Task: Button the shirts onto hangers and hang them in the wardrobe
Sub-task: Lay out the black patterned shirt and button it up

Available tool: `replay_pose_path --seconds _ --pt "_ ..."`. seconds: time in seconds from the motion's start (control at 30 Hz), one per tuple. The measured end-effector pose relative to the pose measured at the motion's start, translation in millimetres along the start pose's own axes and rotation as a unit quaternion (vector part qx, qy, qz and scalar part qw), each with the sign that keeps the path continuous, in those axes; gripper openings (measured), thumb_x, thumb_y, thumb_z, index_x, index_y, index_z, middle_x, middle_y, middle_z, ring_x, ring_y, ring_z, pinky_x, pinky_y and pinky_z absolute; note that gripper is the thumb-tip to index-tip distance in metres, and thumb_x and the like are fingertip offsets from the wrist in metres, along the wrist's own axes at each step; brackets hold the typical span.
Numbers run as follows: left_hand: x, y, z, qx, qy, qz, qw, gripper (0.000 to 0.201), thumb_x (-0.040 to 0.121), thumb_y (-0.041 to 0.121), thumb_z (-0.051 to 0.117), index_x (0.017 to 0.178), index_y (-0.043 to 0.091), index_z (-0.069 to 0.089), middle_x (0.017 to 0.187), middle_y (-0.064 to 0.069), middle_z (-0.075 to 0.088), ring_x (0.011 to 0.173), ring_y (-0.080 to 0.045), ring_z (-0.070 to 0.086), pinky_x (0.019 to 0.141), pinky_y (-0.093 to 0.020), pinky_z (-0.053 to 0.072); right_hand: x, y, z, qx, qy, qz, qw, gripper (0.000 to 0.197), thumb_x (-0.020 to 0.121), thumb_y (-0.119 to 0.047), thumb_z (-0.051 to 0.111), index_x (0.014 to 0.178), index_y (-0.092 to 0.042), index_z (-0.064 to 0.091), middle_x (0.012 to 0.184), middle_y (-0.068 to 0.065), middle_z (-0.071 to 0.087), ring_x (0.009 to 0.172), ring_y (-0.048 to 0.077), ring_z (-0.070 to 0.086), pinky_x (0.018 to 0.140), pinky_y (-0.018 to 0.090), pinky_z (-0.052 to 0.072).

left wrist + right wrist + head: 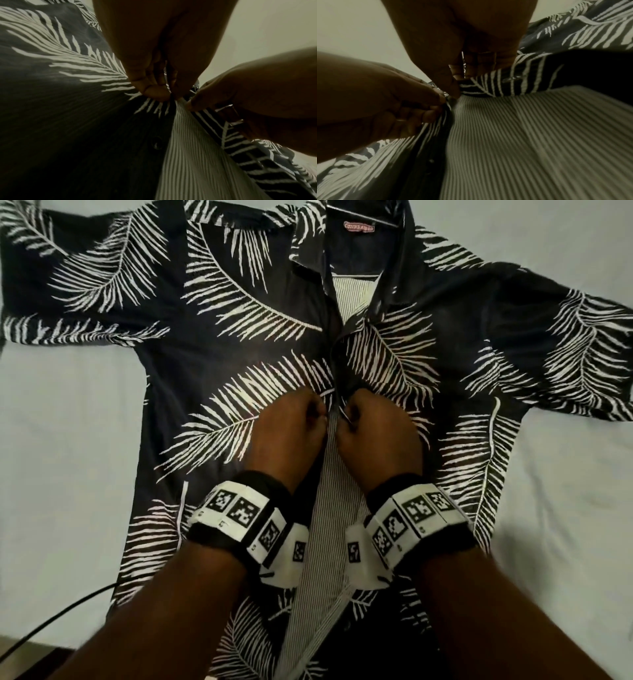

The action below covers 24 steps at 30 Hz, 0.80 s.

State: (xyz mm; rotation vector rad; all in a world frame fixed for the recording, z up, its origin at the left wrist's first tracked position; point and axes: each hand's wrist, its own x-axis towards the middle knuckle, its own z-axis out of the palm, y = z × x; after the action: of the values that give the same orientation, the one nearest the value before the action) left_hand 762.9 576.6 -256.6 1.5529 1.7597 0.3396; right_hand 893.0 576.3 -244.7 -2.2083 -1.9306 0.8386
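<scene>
A dark shirt with white palm-leaf print lies face up and spread flat on a pale sheet. A hanger shows inside its collar. My left hand pinches the left front edge at mid-chest. My right hand pinches the right front edge just beside it. The two edges meet between my fingertips. Below my hands the shirt front gapes, and a finely striped light fabric shows through. A dark button sits on the left placket below my fingers.
The pale sheet surrounds the shirt on both sides. A black cable runs across the lower left corner. A red label is sewn inside the collar. Both wrists wear bands with black-and-white markers.
</scene>
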Motion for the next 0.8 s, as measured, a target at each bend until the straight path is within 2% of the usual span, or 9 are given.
replay_pose_path --seconds 0.1,0.2,0.27,0.33,0.4,0.5,0.53,0.7,0.8 --pt "0.8 -4.8 -1.3 -0.082 -0.016 -0.021 0.996 0.011 0.089 0.017 0.07 0.095 0.026 0.069 0.09 0.009 0.07 0.083 -0.008 0.066 0.079 -0.025 0.052 1.5 -0.3 3.9 0.093 0.003 0.022 0.995 0.005 0.09 -0.023 0.066 0.091 -0.018 0.066 0.082 -0.003 0.064 0.079 0.014 0.061 0.07 0.032 0.051" --pt "7.0 -14.5 -3.4 -0.148 -0.031 -0.03 0.988 0.016 0.087 0.012 0.076 0.09 0.028 0.073 0.086 0.009 0.074 0.08 -0.007 0.07 0.081 -0.032 0.058 5.4 3.4 11.3 0.165 -0.007 0.039 0.985 0.005 0.09 -0.017 0.069 0.092 -0.017 0.073 0.084 -0.003 0.07 0.081 0.012 0.065 0.077 0.032 0.056" --pt "10.9 -19.3 -5.0 -0.188 -0.049 -0.033 0.98 0.022 0.087 0.006 0.075 0.088 0.028 0.072 0.086 0.005 0.075 0.078 -0.011 0.072 0.079 -0.033 0.06 7.5 6.3 16.4 0.188 -0.009 0.046 0.981 0.006 0.089 -0.016 0.07 0.092 -0.017 0.075 0.085 -0.006 0.07 0.081 0.008 0.065 0.076 0.024 0.054" --pt "12.5 -22.3 -4.8 -0.215 -0.056 -0.038 0.974 0.028 0.088 0.002 0.074 0.086 0.029 0.071 0.083 0.001 0.076 0.075 -0.014 0.073 0.075 -0.032 0.06 8.7 8.9 19.3 0.203 -0.003 0.053 0.978 0.006 0.088 -0.015 0.071 0.092 -0.018 0.075 0.082 -0.01 0.067 0.076 0.003 0.062 0.069 0.012 0.047" --pt "13.4 -24.4 -2.9 -0.224 -0.054 -0.044 0.972 0.028 0.088 0.001 0.074 0.086 0.028 0.071 0.081 -0.002 0.076 0.072 -0.015 0.073 0.071 -0.032 0.06 8.8 10.1 20.2 0.217 -0.003 0.054 0.975 0.007 0.088 -0.014 0.071 0.093 -0.017 0.075 0.081 -0.01 0.067 0.075 0.001 0.061 0.068 0.011 0.045" --pt "14.6 -25.8 -1.2 -0.235 -0.054 -0.051 0.969 0.025 0.087 -0.001 0.074 0.087 0.025 0.072 0.078 -0.003 0.075 0.07 -0.016 0.072 0.071 -0.036 0.061 8.0 10.2 19.8 0.232 -0.003 0.051 0.971 0.007 0.088 -0.014 0.071 0.094 -0.015 0.076 0.082 -0.006 0.07 0.074 0.008 0.065 0.07 0.024 0.054" --pt "15.2 -25.9 -1.1 -0.235 -0.056 -0.049 0.969 0.025 0.087 -0.001 0.073 0.088 0.024 0.073 0.079 -0.002 0.075 0.07 -0.016 0.072 0.072 -0.038 0.062 7.6 9.7 18.8 0.233 0.002 0.053 0.971 0.007 0.088 -0.014 0.071 0.094 -0.015 0.075 0.082 -0.006 0.07 0.074 0.007 0.066 0.07 0.024 0.054" --pt "15.8 -25.8 -1.4 -0.193 -0.062 -0.02 0.979 0.022 0.091 0.005 0.07 0.106 0.019 0.078 0.086 0.012 0.072 0.074 -0.005 0.067 0.083 -0.041 0.06 5.5 6.2 16.3 0.247 0.032 0.054 0.967 0.006 0.087 -0.014 0.07 0.091 -0.016 0.074 0.08 -0.008 0.068 0.074 0.001 0.063 0.068 0.012 0.049" --pt "16.1 -25.6 -2.4 -0.199 -0.062 -0.026 0.978 0.022 0.091 0.006 0.071 0.107 0.019 0.077 0.087 0.015 0.071 0.077 -0.006 0.069 0.085 -0.042 0.06 4.5 3.5 19.6 0.2 0.035 0.034 0.979 0.006 0.088 -0.016 0.069 0.091 -0.018 0.074 0.079 -0.011 0.065 0.072 -0.001 0.06 0.066 0.007 0.043"
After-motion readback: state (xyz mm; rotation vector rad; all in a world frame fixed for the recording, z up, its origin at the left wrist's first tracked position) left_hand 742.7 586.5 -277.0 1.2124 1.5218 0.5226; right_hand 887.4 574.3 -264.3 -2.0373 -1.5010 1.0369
